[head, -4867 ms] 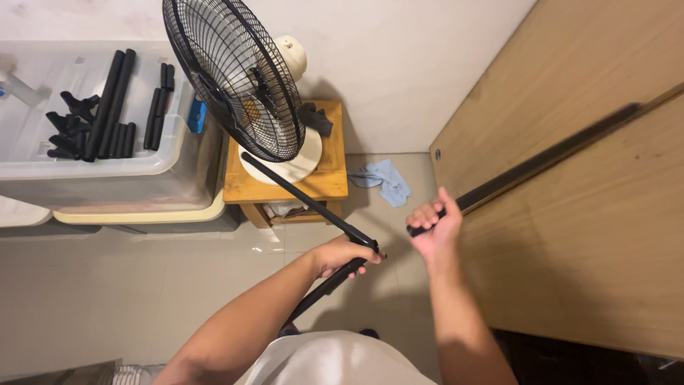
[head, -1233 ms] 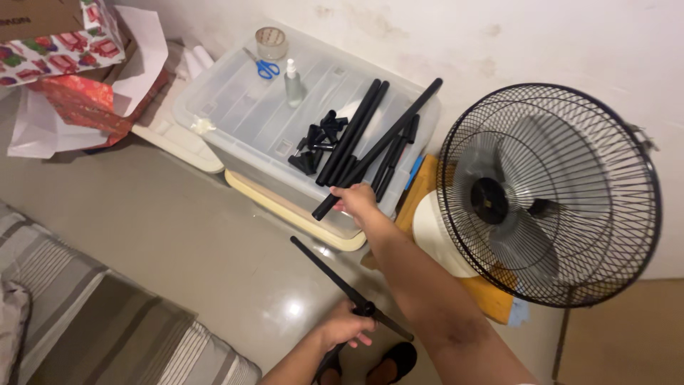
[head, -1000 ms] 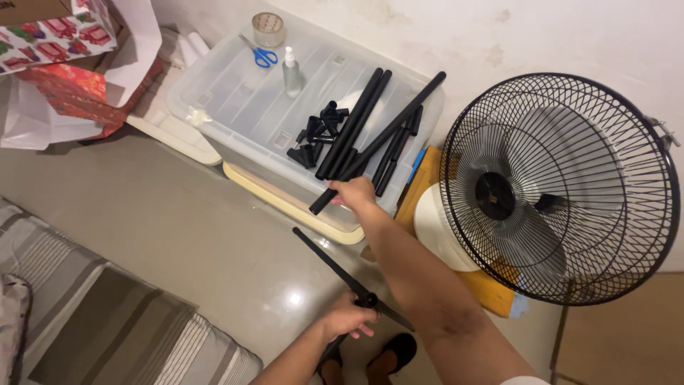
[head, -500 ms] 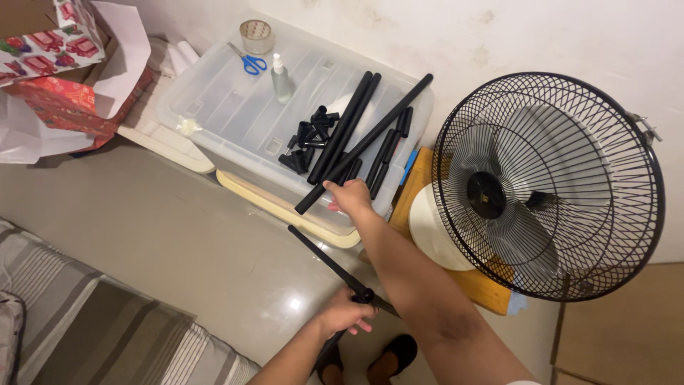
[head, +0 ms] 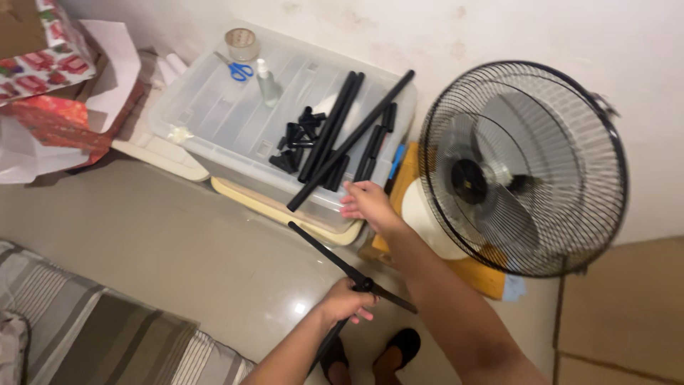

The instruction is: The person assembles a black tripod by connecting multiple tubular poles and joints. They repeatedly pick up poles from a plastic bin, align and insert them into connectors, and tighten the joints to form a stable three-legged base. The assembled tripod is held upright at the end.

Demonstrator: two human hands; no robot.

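- Clamped in our left hand [head: 347,301] is a jointed black rod [head: 335,257], near, above the floor.
- Our right hand [head: 365,202], fingers apart, hovers by a long black tube [head: 353,139] on the clear bin lid [head: 214,114].

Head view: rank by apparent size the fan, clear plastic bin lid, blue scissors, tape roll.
1. fan and clear bin lid: similar in extent, and the fan looks nearer, so no ranking between them
2. blue scissors and tape roll: both small and about alike
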